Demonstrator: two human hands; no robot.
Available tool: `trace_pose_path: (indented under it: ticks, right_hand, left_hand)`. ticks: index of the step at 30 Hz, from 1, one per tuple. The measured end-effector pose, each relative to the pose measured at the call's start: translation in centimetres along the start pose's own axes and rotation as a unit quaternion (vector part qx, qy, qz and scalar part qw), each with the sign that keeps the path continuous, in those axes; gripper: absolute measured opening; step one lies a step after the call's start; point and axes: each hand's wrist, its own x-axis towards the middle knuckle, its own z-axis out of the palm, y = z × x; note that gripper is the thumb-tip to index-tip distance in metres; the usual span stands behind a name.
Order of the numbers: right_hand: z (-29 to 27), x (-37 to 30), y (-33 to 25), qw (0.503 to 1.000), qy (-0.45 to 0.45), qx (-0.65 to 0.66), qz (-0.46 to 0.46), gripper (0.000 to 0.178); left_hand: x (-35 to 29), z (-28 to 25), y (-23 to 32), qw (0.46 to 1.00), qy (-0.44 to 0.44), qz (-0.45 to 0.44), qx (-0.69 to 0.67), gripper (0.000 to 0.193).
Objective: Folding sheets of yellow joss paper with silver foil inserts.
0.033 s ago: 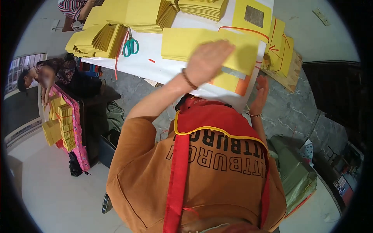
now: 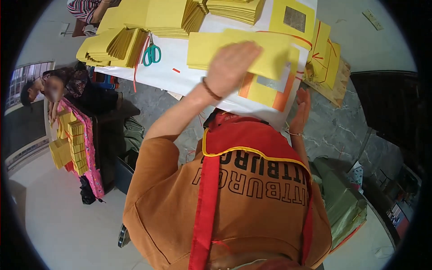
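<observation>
My left hand [image 2: 235,63], with a brown bracelet, lies over a folded yellow paper sheet [image 2: 270,49]. Its fingers are stretched along the top, and the thumb is hidden, seemingly beneath the near edge. The sheet is blurred and shifts with the hand. Partly under it lies a yellow paper with orange bands and a silver rectangle [image 2: 271,84]. More folded yellow paper [image 2: 200,49] extends to the left. My right hand [image 2: 302,110], wearing a light bracelet, is raised beside the table's near right edge, fingers apart and holding nothing.
Teal-handled scissors [image 2: 152,54] and stacked yellow papers [image 2: 112,47] lie on the white-covered table [image 2: 168,74]. Yellow bundles [image 2: 326,58] tied with red string stand past its right edge. At left, another person [image 2: 67,87] bends over a pink-covered table [image 2: 90,148].
My left hand has moved slightly left and away from me, and the yellow sheet with it. More of the silver rectangle and the left orange band shows. My right hand stays put.
</observation>
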Motion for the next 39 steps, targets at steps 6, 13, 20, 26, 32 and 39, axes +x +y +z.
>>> trace_pose_path:
  ticks: [6, 13, 20, 26, 32, 39]
  right_hand:
    - [0.3, 0.0, 1.8, 0.997, -0.057, -0.047, -0.036, 0.044]
    - [0.7, 0.9, 0.8, 0.991, -0.080, -0.090, -0.061, 0.036]
    - [0.6, 1.3, 0.8, 0.981, -0.101, -0.151, -0.069, 0.029]
    - [1.0, 2.2, 0.2, 0.904, -0.136, -0.353, -0.198, 0.032]
    - [1.5, 2.6, 1.2, 0.860, -0.173, -0.441, -0.190, 0.038]
    - [1.3, 2.8, 1.9, 0.884, -0.158, -0.395, -0.196, 0.039]
  left_hand:
    - [-5.7, 0.2, -8.4, 0.985, -0.076, -0.031, 0.155, 0.044]
    - [-9.8, 3.2, -10.4, 0.969, -0.196, -0.049, 0.141, 0.052]
    - [-9.8, 2.7, -11.0, 0.929, -0.348, -0.092, 0.087, 0.071]
    - [-10.2, 2.9, -11.2, 0.920, -0.373, -0.095, 0.067, 0.083]
    - [-9.5, 2.2, -11.9, 0.924, -0.374, -0.072, 0.018, 0.083]
    - [-6.2, 1.0, -9.4, 0.943, -0.328, -0.045, -0.020, 0.077]
